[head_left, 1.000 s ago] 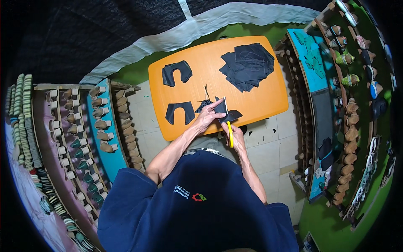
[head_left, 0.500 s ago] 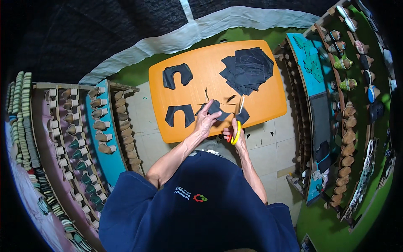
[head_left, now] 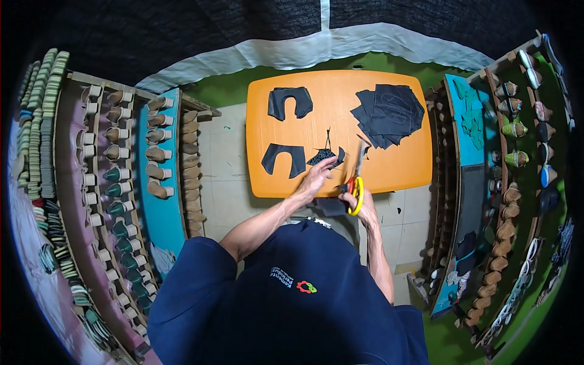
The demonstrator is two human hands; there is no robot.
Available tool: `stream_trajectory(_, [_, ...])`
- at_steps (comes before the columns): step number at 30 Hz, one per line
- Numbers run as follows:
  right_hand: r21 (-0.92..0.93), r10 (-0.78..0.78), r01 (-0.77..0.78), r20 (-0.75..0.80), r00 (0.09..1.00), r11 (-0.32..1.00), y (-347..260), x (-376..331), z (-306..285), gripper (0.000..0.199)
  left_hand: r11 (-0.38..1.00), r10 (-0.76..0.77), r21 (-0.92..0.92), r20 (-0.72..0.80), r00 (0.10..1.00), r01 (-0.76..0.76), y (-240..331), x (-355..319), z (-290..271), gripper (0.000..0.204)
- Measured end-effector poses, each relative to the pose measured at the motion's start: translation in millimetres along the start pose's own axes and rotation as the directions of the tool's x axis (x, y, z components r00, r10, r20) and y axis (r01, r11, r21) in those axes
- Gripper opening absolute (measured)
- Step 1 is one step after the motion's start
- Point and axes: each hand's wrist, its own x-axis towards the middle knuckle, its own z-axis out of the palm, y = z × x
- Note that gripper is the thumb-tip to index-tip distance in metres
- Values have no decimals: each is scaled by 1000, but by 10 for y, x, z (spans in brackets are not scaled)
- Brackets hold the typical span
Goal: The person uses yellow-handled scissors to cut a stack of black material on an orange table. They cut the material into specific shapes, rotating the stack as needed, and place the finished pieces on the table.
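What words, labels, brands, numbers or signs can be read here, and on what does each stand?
Navy shirt: white lettering beside a red and green emblem; I don't copy printed wording.
Stack of black pieces: pale looping marks, too faint to tell whether they are writing.
Dark curtain: fine pale pattern, too small to tell if any is lettering.
I can make out no other writing.

Right hand (head_left: 367, 210) holding yellow-handled scissors (head_left: 358, 196), left hand (head_left: 315, 181) by dark scraps (head_left: 323, 156), orange table (head_left: 337, 103)
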Motion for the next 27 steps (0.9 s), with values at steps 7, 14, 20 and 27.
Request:
stream_trajectory(7, [-122,127,-85,403,906,989,-462,-291,95,36,705,-183,-524,517,837,478,157,-194,-229,76])
stream_trajectory(14, [-20,103,-102,281,954,995,-318,-172,84,51,775,-244,-366,579,778,516,242,-331,-356,66])
stream_trajectory(20, [146,25,-63,248,968,987,-223,50,148,39,938,-306,-88,241,921,334,256,-289,-424,29])
stream_trajectory(27, [8,27,-27,19,999,1000,82,342,180,38,968,-224,-153,-188,956,197,214,-258,-1063,26])
